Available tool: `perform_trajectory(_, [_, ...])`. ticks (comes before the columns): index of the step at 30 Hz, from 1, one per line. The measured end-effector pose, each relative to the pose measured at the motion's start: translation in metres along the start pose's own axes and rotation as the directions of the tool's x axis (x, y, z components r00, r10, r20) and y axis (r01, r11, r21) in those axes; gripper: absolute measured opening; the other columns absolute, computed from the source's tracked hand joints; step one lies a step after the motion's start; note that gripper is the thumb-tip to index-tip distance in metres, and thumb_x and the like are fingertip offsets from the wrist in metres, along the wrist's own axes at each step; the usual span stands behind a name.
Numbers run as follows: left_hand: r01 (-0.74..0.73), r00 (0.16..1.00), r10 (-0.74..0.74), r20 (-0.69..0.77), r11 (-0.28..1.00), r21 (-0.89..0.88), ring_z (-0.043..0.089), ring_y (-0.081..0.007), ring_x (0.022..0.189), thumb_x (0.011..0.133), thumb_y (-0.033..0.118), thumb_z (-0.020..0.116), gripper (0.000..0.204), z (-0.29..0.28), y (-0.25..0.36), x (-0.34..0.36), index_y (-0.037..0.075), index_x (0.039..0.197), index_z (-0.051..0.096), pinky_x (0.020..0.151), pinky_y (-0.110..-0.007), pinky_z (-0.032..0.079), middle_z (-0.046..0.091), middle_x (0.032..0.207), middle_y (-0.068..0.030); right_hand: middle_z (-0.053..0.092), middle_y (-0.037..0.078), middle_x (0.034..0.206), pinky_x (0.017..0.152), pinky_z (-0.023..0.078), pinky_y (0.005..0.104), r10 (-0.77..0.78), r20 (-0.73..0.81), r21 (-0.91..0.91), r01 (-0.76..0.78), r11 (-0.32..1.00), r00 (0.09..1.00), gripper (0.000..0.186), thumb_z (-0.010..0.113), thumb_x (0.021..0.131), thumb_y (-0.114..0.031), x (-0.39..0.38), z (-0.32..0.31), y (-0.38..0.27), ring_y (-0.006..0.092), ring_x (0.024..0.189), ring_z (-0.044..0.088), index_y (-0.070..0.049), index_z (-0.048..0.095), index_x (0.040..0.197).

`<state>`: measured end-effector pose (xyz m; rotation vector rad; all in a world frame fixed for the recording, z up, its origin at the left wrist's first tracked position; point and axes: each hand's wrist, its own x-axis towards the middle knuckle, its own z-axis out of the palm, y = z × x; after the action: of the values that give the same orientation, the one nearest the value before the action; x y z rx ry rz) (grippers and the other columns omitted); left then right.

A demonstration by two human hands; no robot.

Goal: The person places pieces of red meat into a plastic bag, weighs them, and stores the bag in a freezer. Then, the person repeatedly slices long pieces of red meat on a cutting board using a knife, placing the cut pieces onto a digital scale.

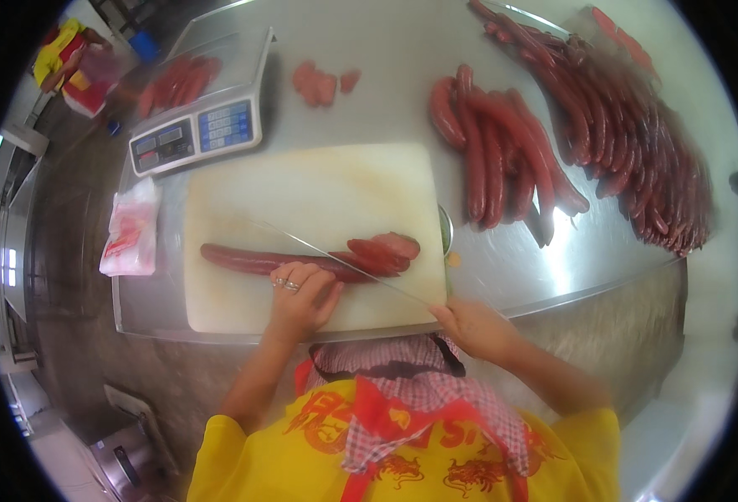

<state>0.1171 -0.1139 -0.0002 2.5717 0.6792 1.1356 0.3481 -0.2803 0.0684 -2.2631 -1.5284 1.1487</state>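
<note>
A long red sausage [248, 258] lies across the white cutting board [302, 188]. My left hand [300, 293], with rings on a finger, presses on it with the fingers curled over its near side. In my right hand [474, 328] is a knife [398, 291], its handle hidden in the closed fingers. The long thin blade slants up to the left across the sausage, just right of my left fingers. To the right of the blade, several cut sausage slices [390, 251] rest in an overlapping cluster at the sausage's right end.
A digital scale [193, 134] with red meat pieces [181, 82] on its pan stands at the back left. Loose pieces [315, 84] lie behind the board. Whole sausages [490, 151] and a larger heap [620, 142] fill the right. A plastic packet [130, 230] sits left; another person [76, 67] stands beyond.
</note>
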Motion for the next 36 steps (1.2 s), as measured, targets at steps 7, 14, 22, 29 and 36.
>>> perform_trajectory(7, [0.023, 0.998, -0.023, 0.058, 1.0, -0.004, 0.054, -0.0258, 0.085, 0.067, 0.013, 0.074, 0.024, -0.004, -0.004, -0.002, 0.011, 0.086, 0.06, 0.075, -0.039, 0.037, 0.057, 0.088, -0.0051, 0.062, 0.026, 0.071, 0.061, 0.047, 0.0536, 0.008, 0.025, -0.127, -0.004, 0.992, 1.0, 0.044, 0.045, 0.098, -0.042, -0.051, -0.028, -0.008, 0.0479, 0.068, 0.059, 0.0, 0.057, 0.093])
perform_trajectory(14, [0.076, 0.995, -0.071, 0.064, 0.994, -0.077, 0.053, -0.0257, 0.086, 0.064, 0.01, 0.075, 0.026, -0.002, -0.005, -0.005, 0.011, 0.086, 0.063, 0.077, -0.037, 0.038, 0.057, 0.09, -0.0048, 0.062, 0.027, 0.071, 0.063, 0.048, 0.0541, -0.16, -0.106, -0.077, 0.153, 0.985, 0.981, 0.05, 0.042, 0.099, -0.045, 0.035, 0.033, -0.036, 0.0484, 0.071, 0.061, 0.002, 0.054, 0.088])
perform_trajectory(22, [0.056, 0.998, -0.056, 0.024, 0.998, -0.014, 0.054, -0.0261, 0.086, 0.064, 0.008, 0.075, 0.026, -0.018, -0.02, -0.01, 0.01, 0.087, 0.062, 0.08, -0.039, 0.04, 0.058, 0.093, -0.006, 0.062, 0.029, 0.073, 0.065, 0.048, 0.0546, -0.097, -0.074, -0.057, 0.093, 0.994, 0.993, 0.047, 0.041, 0.099, -0.043, -0.021, 0.003, -0.036, 0.0491, 0.073, 0.061, 0.002, 0.053, 0.091])
perform_trajectory(29, [0.112, 0.993, -0.109, 0.045, 0.991, -0.076, 0.055, -0.0264, 0.086, 0.065, 0.008, 0.074, 0.027, -0.015, -0.021, -0.013, 0.01, 0.089, 0.063, 0.081, -0.038, 0.04, 0.059, 0.093, -0.0065, 0.061, 0.03, 0.071, 0.062, 0.048, 0.0548, -0.117, -0.08, -0.128, 0.106, 0.986, 0.99, 0.047, 0.043, 0.098, -0.043, 0.042, 0.036, -0.052, 0.0497, 0.067, 0.06, 0.002, 0.053, 0.09])
perform_trajectory(36, [0.097, 0.995, -0.097, -0.001, 0.995, -0.022, 0.055, -0.0283, 0.084, 0.065, 0.008, 0.072, 0.026, -0.033, -0.031, -0.011, 0.008, 0.088, 0.06, 0.081, -0.041, 0.04, 0.058, 0.087, -0.0059, 0.063, 0.027, 0.073, 0.062, 0.049, 0.0537, -0.106, -0.05, -0.064, 0.103, 0.993, 0.993, 0.048, 0.043, 0.098, -0.044, 0.03, 0.026, -0.064, 0.0488, 0.069, 0.06, 0.001, 0.053, 0.09])
